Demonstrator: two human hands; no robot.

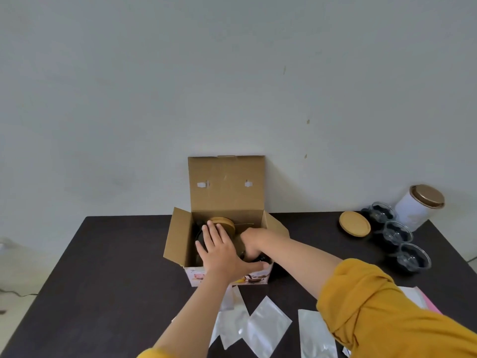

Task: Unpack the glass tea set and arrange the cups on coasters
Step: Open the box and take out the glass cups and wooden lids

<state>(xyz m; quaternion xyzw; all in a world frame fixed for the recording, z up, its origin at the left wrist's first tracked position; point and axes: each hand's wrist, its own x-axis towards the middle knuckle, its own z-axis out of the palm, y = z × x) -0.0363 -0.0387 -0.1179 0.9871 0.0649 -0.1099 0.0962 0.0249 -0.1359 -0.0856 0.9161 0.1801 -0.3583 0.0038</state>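
An open cardboard box (180, 236) stands in the middle of the dark table (116, 267), its lid up against the wall. Inside it shows a glass teapot with a round wooden lid (224, 221). My left hand (222, 250) lies flat over the box's front, fingers spread on the teapot, thumb on the front rim. My right hand (251, 242) reaches down into the box's right side; its fingers are hidden. Three glass cups (397, 233) stand in a row at the right, beside a stack of wooden coasters (355, 224).
A white canister with a gold lid (419, 206) sits at the back right corner. Several clear plastic bags (265, 329) lie on the near table between my arms. A pink-edged packet (423, 298) lies under my right sleeve. The wall is right behind the box.
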